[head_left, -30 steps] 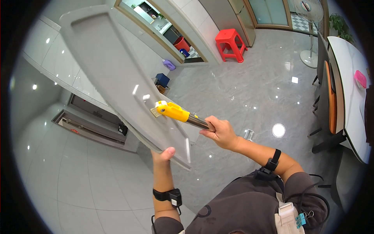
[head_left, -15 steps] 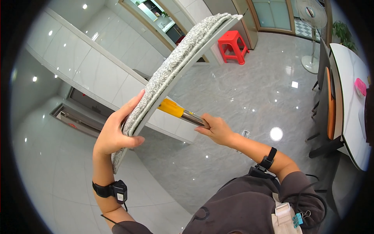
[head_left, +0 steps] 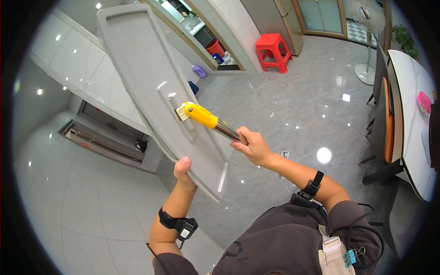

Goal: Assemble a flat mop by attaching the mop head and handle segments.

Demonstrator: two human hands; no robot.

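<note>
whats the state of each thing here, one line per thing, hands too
flat mop head: raised off the floor, tilted, smooth grey back plate toward the camera
mop handle: joined to the plate by its yellow fitting
left hand: gripping the plate's lower edge
right hand: closed around the handle
red stool: upright on the floor
standing fan: upright; running or not, cannot tell

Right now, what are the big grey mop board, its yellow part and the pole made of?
The mop board looks like smooth matte grey plastic, with moulded ridges. The yellow part seems glossy plastic, judging by its bright even colour. The pole looks like metal, dark and shiny, gripped by the right hand.
</note>
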